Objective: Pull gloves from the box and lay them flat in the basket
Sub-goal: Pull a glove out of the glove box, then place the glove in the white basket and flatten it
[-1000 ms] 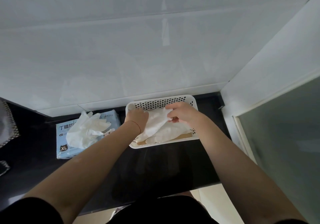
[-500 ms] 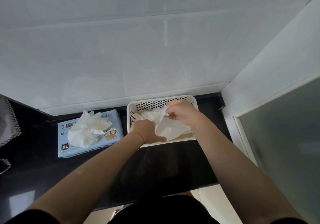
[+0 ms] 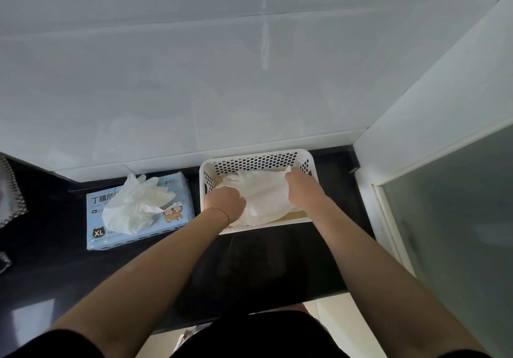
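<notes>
**Spreading a glove in the basket**

Seen from the head view, a thin white disposable glove [image 3: 263,194] is held inside the white perforated plastic basket [image 3: 256,154] on the black table [image 3: 55,274]. Its left part is pressed by the curled left hand [image 3: 226,201]; its far edge is pinched by the right hand [image 3: 301,188]. Beside the basket, more white gloves [image 3: 136,202] are seen protruding from the pale blue glove box [image 3: 177,219].

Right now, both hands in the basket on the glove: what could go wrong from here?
1. The glove is bunched and wrinkled between the left hand and right hand; released like this, it may settle creased rather than flat.
2. It lies over other gloves in the white basket; more spreading could drag them askew.
3. A loose clump of gloves sticks out of the box; the next pull may bring out several.
</notes>
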Available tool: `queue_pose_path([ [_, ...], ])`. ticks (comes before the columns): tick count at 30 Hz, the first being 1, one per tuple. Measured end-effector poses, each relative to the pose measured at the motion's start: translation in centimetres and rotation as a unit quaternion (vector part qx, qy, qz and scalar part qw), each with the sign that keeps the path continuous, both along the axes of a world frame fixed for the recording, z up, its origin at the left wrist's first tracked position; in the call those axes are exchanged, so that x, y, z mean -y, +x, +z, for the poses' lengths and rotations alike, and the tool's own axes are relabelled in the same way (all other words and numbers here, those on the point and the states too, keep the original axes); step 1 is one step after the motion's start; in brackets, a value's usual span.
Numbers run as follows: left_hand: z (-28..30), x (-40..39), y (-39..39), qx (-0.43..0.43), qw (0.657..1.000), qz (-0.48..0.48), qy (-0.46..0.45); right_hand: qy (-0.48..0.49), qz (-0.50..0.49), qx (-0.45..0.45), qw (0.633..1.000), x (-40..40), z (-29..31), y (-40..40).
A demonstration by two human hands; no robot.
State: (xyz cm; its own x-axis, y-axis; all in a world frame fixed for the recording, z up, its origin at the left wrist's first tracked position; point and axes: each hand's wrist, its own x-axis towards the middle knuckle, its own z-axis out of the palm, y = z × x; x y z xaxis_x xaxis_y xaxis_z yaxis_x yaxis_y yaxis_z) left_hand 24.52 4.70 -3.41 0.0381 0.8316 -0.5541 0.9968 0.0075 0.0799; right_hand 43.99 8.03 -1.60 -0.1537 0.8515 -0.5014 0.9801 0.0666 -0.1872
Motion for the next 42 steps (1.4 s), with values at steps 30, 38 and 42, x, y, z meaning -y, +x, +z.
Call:
queue_pose_path([
  [30,1.3,-2.8,-0.4,-0.003,1.0,-0.009,0.019,0.146,0.07,0.068,0.984,1.3,-2.5,-1.7],
  [38,-0.2,-1.9,-0.8,0.074,0.992,0.098,-0.014,0.09,0.061,0.008,0.994,1.9,-4.3,-1.1],
  [42,0.2,-1.7,-1.1,0.126,0.979,0.159,0.027,0.072,0.063,0.018,0.995,1.9,-4.5,-0.5],
])
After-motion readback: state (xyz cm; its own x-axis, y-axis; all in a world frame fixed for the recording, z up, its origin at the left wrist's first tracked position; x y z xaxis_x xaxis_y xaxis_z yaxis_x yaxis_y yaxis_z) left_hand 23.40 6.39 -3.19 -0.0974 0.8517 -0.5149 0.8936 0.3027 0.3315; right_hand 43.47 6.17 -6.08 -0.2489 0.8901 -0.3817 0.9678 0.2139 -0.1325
